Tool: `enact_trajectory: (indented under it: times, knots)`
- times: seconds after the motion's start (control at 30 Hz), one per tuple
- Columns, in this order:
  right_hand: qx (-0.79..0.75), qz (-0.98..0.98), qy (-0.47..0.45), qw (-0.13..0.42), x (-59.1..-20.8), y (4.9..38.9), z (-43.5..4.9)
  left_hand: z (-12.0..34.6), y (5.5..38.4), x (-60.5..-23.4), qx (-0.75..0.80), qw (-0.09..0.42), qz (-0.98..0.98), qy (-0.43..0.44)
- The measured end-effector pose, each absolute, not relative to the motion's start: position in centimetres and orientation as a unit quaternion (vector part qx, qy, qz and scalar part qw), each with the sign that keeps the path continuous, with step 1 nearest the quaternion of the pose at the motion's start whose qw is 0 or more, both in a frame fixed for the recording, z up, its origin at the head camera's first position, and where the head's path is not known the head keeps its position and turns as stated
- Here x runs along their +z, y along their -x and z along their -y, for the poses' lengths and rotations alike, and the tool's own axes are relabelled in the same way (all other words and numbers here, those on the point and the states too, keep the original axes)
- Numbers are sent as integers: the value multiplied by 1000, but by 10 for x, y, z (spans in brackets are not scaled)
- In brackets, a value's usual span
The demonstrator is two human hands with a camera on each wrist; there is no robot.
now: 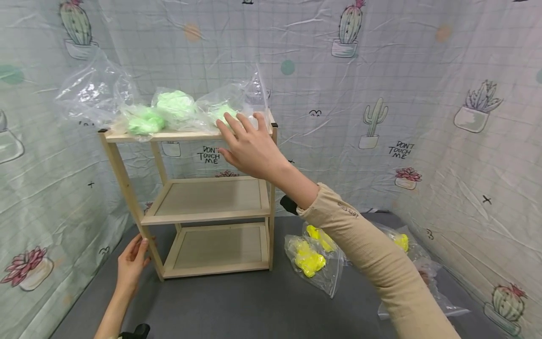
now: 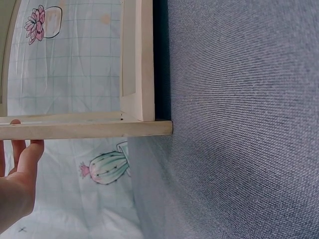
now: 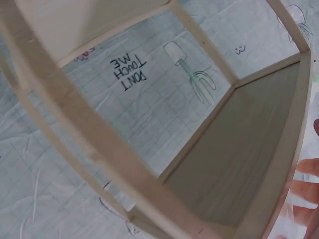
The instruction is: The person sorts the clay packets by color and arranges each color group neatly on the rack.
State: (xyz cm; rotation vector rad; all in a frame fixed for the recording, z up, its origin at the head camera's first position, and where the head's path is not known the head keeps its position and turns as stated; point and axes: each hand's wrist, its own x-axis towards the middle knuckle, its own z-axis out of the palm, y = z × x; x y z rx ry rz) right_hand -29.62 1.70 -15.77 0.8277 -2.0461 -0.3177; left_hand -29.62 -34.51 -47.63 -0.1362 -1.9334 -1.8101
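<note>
A three-tier wooden shelf (image 1: 207,218) stands on the dark grey surface. Low on its left front post (image 1: 125,183), my left hand (image 1: 130,266) holds the wood between thumb and fingers; the left wrist view shows the fingers (image 2: 31,152) around that post. Up at the top tier's right end, my right hand (image 1: 256,150) lies over a clear bag with a pale green lump (image 1: 221,111), its fingers spread and lightly bent. Beside that bag are another green-filled bag (image 1: 175,104) and a third one (image 1: 146,121) at the left. Fingertips (image 3: 305,191) show by the top board's edge.
Right of the shelf, clear bags with yellow lumps (image 1: 309,259) lie on the grey surface (image 1: 220,306). More bags, one with a yellow lump (image 1: 401,241), lie farther right, partly behind my right sleeve (image 1: 372,254). Cactus-printed sheeting (image 1: 322,141) surrounds the area.
</note>
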Motion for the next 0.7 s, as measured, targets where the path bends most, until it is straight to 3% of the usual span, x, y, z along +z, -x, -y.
enact_trajectory:
  times: [0.23,0.43,0.7]
  knots:
    - [-95,759,-387,515,-167,292,-43,336,287,-463,-665,244,703,70]
    - [-48,716,-444,536,-181,282,-71,318,271,-442,-660,249,707,48]
    - [21,716,-443,540,-205,273,-116,304,256,-425,-654,245,715,18]
